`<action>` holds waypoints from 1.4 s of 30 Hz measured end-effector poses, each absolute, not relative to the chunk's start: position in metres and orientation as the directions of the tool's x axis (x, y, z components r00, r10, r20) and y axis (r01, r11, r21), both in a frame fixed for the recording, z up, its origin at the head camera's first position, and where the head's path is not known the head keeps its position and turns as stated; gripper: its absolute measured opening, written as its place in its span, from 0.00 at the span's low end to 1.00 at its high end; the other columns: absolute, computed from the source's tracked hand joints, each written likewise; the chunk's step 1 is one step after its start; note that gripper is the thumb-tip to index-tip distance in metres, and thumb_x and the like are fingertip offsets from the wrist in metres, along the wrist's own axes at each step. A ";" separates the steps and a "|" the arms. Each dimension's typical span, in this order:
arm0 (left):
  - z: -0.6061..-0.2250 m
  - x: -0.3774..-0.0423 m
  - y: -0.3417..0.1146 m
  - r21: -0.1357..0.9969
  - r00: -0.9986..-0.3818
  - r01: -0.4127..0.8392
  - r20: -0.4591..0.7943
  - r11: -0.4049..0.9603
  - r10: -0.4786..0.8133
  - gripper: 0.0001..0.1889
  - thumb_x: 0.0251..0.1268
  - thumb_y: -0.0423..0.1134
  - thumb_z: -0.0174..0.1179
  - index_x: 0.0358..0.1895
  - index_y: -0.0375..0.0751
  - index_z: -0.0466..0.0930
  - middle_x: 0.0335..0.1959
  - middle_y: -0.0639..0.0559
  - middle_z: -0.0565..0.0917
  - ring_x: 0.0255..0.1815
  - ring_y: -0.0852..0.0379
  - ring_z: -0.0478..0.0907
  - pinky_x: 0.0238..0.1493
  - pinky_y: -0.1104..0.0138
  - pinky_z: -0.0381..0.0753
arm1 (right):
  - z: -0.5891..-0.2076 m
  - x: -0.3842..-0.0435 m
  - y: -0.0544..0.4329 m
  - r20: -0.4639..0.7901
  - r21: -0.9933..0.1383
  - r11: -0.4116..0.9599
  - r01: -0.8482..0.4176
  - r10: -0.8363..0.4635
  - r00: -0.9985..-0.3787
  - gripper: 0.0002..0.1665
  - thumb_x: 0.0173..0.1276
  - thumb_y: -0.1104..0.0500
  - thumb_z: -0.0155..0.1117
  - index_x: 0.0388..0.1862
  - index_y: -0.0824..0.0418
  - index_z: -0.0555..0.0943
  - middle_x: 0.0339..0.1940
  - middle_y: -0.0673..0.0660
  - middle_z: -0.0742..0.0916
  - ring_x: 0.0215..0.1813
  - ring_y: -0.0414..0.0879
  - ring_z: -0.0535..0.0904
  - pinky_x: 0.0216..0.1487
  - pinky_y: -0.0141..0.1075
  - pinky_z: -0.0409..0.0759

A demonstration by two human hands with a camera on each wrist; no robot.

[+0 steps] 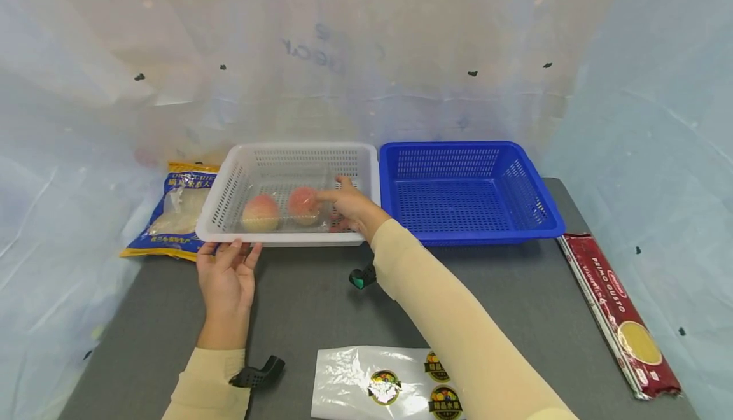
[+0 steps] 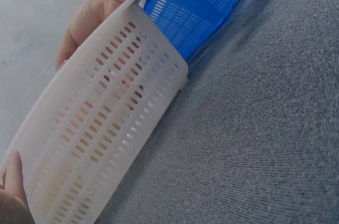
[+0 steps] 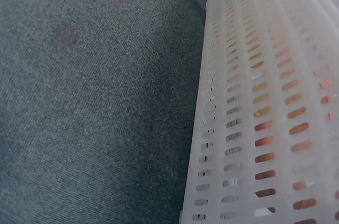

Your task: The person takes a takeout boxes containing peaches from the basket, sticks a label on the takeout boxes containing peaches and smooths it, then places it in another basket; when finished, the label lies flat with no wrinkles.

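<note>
A white perforated basket [image 1: 370, 181] stands at the middle back. Inside it lies a clear plastic box [image 1: 275, 184] with two pink-yellow peaches [image 1: 261, 214] showing. More red shows beneath my right hand [image 1: 354, 205], which reaches over the front right of the basket and grips the box's right edge with thumb and fingers; some fingers are hidden. My left hand [image 1: 226, 280] is palm up, its fingers touching the basket's front left under the rim. In the left wrist view, a finger [image 2: 15, 176] of it rests along the basket wall [image 2: 100, 113].
Right beside the white basket stands a blue basket [image 1: 466, 242]. A blue-and-yellow food bag [image 1: 177, 210] lies to the left. A red spaghetti packet [image 1: 621, 312] lies at the right, and a white plastic sheet with round stickers [image 1: 349, 375] near the front. Plastic sheeting [image 1: 366, 44] hangs behind.
</note>
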State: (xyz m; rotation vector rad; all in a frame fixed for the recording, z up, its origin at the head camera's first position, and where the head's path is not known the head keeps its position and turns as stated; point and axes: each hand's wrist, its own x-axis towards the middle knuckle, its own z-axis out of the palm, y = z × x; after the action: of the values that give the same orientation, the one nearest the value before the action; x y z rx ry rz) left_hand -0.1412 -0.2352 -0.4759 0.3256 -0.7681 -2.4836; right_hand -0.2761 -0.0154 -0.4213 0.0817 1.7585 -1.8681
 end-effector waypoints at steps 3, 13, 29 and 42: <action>-0.477 -0.141 -0.235 0.586 -0.837 0.407 -0.068 -0.701 -0.543 0.34 0.75 0.17 0.61 0.77 0.36 0.56 0.56 0.35 0.75 0.43 0.46 0.84 0.41 0.56 0.92 | -0.422 -0.276 -0.015 -0.425 -0.896 0.038 0.443 -0.368 -0.827 0.62 0.73 0.50 0.77 0.93 0.45 0.47 0.85 0.65 0.63 0.60 0.69 0.79 0.41 0.51 0.90; -0.478 -0.142 -0.235 0.586 -0.836 0.417 -0.054 -0.695 -0.546 0.35 0.74 0.16 0.61 0.77 0.35 0.55 0.56 0.33 0.73 0.44 0.46 0.83 0.42 0.56 0.92 | -0.423 -0.276 -0.014 -0.405 -0.890 -0.042 0.455 -0.391 -0.827 0.58 0.74 0.50 0.73 0.92 0.46 0.49 0.80 0.75 0.65 0.64 0.76 0.77 0.48 0.58 0.90; -0.478 -0.142 -0.237 0.631 -0.835 0.393 -0.061 -0.669 -0.547 0.34 0.76 0.18 0.62 0.75 0.37 0.55 0.63 0.31 0.70 0.47 0.45 0.82 0.45 0.56 0.91 | -0.419 -0.276 -0.008 -0.155 -0.914 -0.287 0.286 -0.404 -0.902 0.51 0.74 0.57 0.63 0.92 0.40 0.54 0.74 0.62 0.74 0.57 0.62 0.84 0.43 0.48 0.88; -0.478 -0.140 -0.237 0.642 -0.843 0.392 -0.036 -0.659 -0.537 0.34 0.76 0.19 0.63 0.76 0.37 0.55 0.65 0.32 0.71 0.50 0.46 0.83 0.48 0.56 0.90 | -0.398 -0.253 0.004 -0.079 -0.879 -0.408 0.246 -0.384 -0.920 0.50 0.76 0.59 0.62 0.92 0.45 0.54 0.74 0.65 0.73 0.62 0.64 0.83 0.53 0.56 0.88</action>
State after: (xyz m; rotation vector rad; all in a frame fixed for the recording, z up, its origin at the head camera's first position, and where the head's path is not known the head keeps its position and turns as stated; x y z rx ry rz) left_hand -0.1400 -0.2370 -0.4777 0.3031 -0.8778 -2.4519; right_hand -0.2532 0.0036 -0.3976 -0.1900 1.4356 -2.3521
